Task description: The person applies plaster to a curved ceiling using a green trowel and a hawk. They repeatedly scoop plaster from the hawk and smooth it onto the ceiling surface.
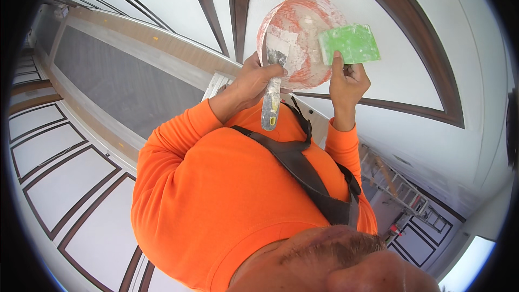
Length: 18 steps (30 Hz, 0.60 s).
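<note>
A round reddish-orange bucket [303,1], smeared with white filler inside, is in front of my chest by the white wall. A putty knife [270,109] leans across its near left rim, its blade over the inside and its stained handle hanging outside. My left hand [250,83] is closed around the knife's handle at the rim, thumb across it; the fingers behind the bucket are hidden. My right hand [348,84] pinches a green rectangular spreader [354,44], smudged with filler, with its left edge over the bucket.
Dark wooden trim [419,27] curves across the white wall [389,84] close on the right. A ladder [397,184] stands at the lower right. A grey floor covering [113,75] stretches away on the left, with trim-framed wall panels [70,184] beyond it.
</note>
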{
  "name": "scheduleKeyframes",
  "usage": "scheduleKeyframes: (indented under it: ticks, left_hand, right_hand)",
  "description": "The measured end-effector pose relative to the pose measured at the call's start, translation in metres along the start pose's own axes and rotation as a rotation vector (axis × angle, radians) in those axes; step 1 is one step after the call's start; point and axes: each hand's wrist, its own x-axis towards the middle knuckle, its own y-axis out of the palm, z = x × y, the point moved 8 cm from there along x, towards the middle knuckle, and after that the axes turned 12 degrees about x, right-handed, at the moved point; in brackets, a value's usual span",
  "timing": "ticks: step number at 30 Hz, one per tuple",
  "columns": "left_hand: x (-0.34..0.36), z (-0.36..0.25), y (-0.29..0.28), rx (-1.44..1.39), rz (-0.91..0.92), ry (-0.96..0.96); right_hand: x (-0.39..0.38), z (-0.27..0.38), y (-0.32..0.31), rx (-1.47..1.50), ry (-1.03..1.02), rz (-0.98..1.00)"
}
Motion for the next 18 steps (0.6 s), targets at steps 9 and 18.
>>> scheduleKeyframes:
  ticks: [9, 18]
  left_hand:
    - [0.0, -0.001, 0.0, -0.021, 0.002, 0.011]
    - [0.001, -0.001, -0.002, -0.017, 0.004, 0.019]
  right_hand:
    - [0.005, 0.006, 0.016, -0.097, 0.002, 0.081]
    - [0.005, 0.019, 0.019, -0.249, -0.188, 0.062]
